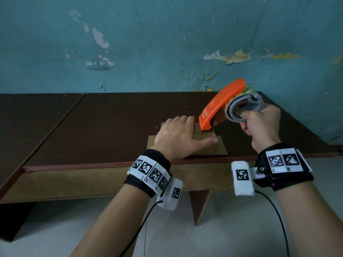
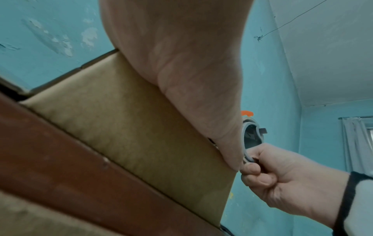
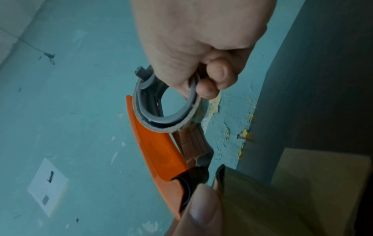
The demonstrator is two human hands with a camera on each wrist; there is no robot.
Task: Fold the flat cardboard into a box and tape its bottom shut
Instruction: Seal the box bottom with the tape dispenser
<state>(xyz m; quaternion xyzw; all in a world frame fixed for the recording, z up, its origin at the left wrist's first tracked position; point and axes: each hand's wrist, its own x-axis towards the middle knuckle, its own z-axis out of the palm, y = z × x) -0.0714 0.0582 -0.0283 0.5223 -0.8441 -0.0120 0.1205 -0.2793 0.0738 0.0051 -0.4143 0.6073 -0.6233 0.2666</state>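
While the left hand (image 1: 178, 138) lies flat, fingers straight, pinning the folded cardboard box (image 1: 204, 140) on the bench (image 1: 111, 127) so its flaps likely stay shut, the right hand (image 1: 259, 125) curls round the orange tape dispenser (image 1: 219, 106), its nose touching the box just beyond the left fingers.

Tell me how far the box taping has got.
Done: the cardboard box looks folded up and stands on the table, flaps closed on top. In hand: the left hand presses flat on the flaps while the right hand grips the orange tape dispenser, its nose at the box's far edge. Left: running the tape along the seam; no laid strip is clearly visible.
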